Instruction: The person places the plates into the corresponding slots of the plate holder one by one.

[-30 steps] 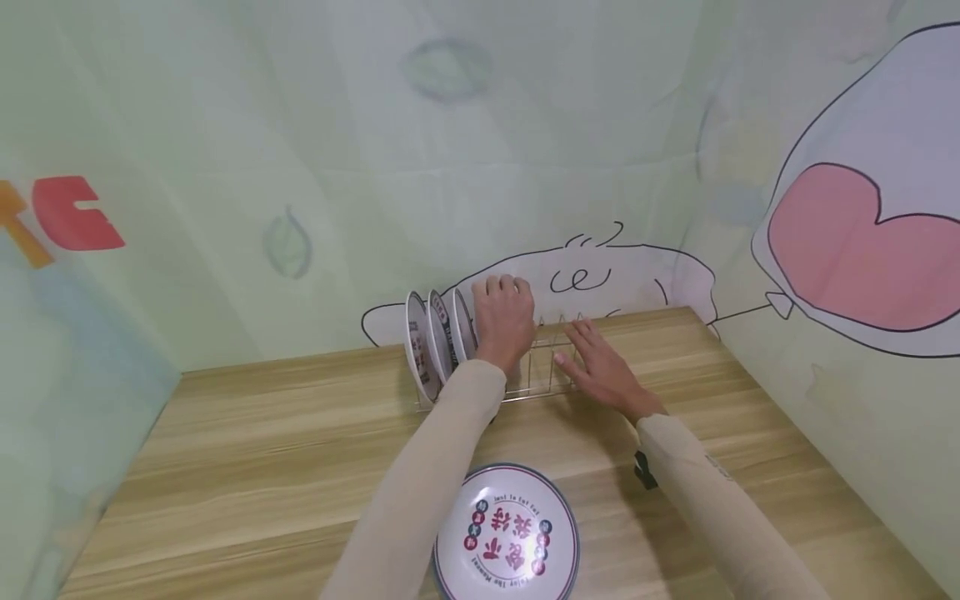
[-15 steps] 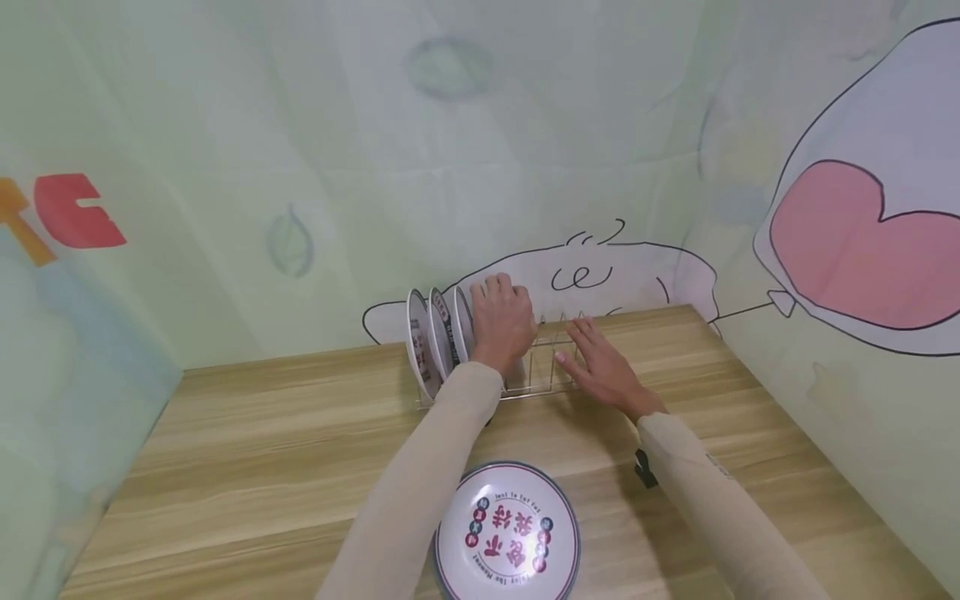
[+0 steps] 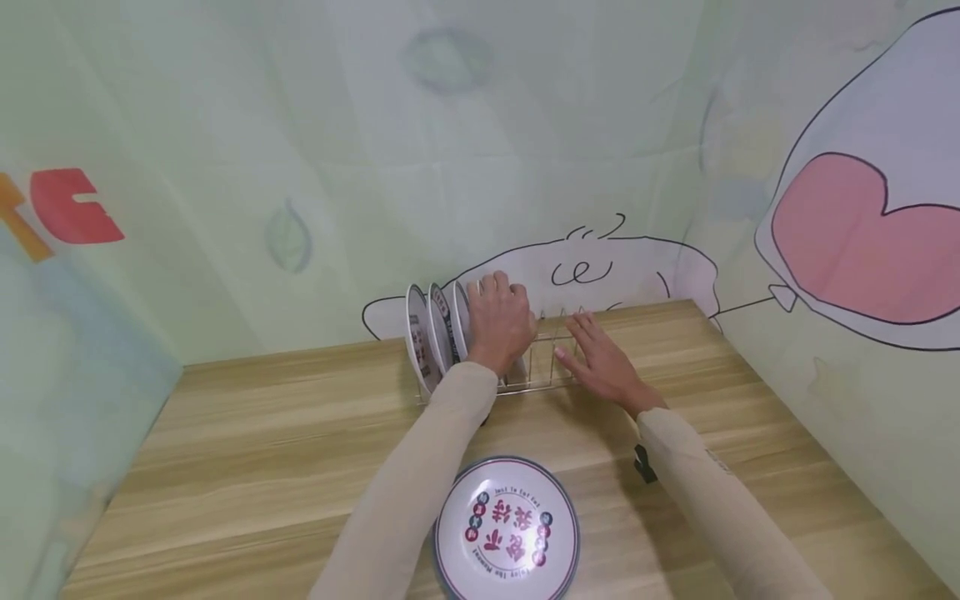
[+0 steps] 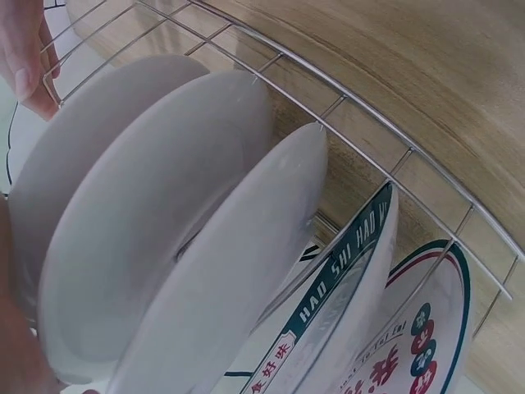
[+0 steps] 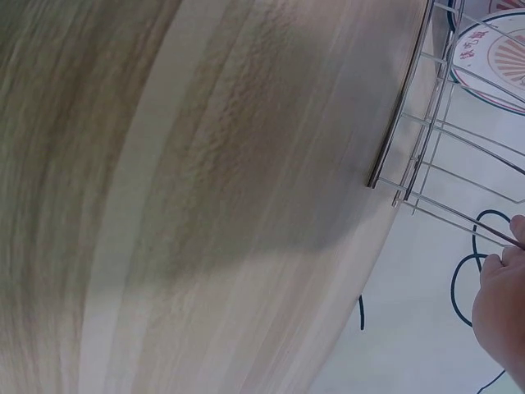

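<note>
A wire dish rack (image 3: 540,383) stands at the back of the table with several plates upright in its slots. My left hand (image 3: 500,323) is curled over the top of a white plate (image 4: 78,164) near the middle of the rack; the hand itself hides most of that plate in the head view. Patterned plates (image 3: 420,342) stand to its left, rims up. At the rack's right end, my right hand (image 3: 603,367) holds the wire frame, thumb and fingers on either side of it. In the right wrist view, only part of that hand (image 5: 502,308) shows.
Nearer me on the wooden table (image 3: 262,467) lies a round plate (image 3: 506,529) with red and blue lettering, face up, apparently atop another. A printed cloth wall (image 3: 360,183) rises just behind the rack. A small black object (image 3: 643,464) is beside the right sleeve.
My left hand has shifted very slightly left at the plates. The right hand stays on the rack's end, and the camera has tilted a little.
</note>
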`<action>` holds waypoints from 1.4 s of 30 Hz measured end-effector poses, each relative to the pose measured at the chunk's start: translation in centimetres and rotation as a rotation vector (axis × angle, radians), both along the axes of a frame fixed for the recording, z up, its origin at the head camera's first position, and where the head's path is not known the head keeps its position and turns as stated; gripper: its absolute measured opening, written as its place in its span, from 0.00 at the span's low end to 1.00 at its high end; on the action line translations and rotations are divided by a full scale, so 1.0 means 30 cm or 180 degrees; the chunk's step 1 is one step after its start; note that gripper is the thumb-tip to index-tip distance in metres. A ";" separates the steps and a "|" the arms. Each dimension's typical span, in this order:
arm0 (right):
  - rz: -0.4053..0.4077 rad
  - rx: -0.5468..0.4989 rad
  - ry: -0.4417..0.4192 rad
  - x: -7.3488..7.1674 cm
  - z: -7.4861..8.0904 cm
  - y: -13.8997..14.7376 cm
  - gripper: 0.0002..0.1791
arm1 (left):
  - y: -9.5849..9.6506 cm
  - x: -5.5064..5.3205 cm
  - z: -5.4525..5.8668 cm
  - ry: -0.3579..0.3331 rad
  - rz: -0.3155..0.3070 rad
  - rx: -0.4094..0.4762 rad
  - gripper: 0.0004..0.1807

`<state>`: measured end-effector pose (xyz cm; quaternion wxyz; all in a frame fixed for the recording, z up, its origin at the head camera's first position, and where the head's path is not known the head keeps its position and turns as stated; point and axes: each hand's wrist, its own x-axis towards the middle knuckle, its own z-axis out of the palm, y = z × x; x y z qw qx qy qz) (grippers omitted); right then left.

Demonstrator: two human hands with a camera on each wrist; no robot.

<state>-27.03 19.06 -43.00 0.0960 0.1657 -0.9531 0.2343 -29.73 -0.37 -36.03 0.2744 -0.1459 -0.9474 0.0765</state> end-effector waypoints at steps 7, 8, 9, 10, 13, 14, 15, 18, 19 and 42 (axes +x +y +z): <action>-0.0005 0.0002 -0.0012 0.003 0.009 -0.006 0.39 | -0.006 0.008 -0.008 -0.0031 -0.0035 0.0031 0.24; -0.0003 -0.0009 -0.0012 0.004 0.010 -0.006 0.39 | -0.006 0.009 -0.009 -0.0036 -0.0048 0.0036 0.24; -0.0002 -0.0008 -0.0001 0.004 0.010 -0.006 0.39 | -0.006 0.010 -0.010 -0.0041 -0.0056 0.0036 0.25; 0.0000 -0.0008 0.0001 0.005 0.009 -0.005 0.39 | -0.007 0.011 -0.011 -0.0041 -0.0059 0.0024 0.25; 0.0003 0.0001 0.0008 0.002 0.002 -0.004 0.39 | -0.008 0.012 -0.016 -0.0043 -0.0062 -0.0030 0.25; 0.0002 0.0003 0.0013 0.001 0.000 -0.004 0.39 | -0.008 0.013 -0.016 -0.0042 -0.0066 -0.0042 0.25; 0.0001 0.0010 0.0015 0.001 -0.002 -0.003 0.39 | -0.009 0.014 -0.017 -0.0039 -0.0068 -0.0050 0.25; 0.0000 0.0003 0.0024 0.000 -0.005 -0.001 0.40 | -0.010 0.017 -0.016 -0.0017 -0.0092 -0.0049 0.25; -0.0004 0.0007 0.0029 -0.001 -0.006 0.000 0.40 | -0.011 0.019 -0.015 -0.0004 -0.0099 -0.0047 0.25; -0.0007 -0.0005 -0.0016 -0.001 -0.006 0.000 0.40 | -0.103 0.362 -0.035 0.0360 -0.1517 0.1086 0.08</action>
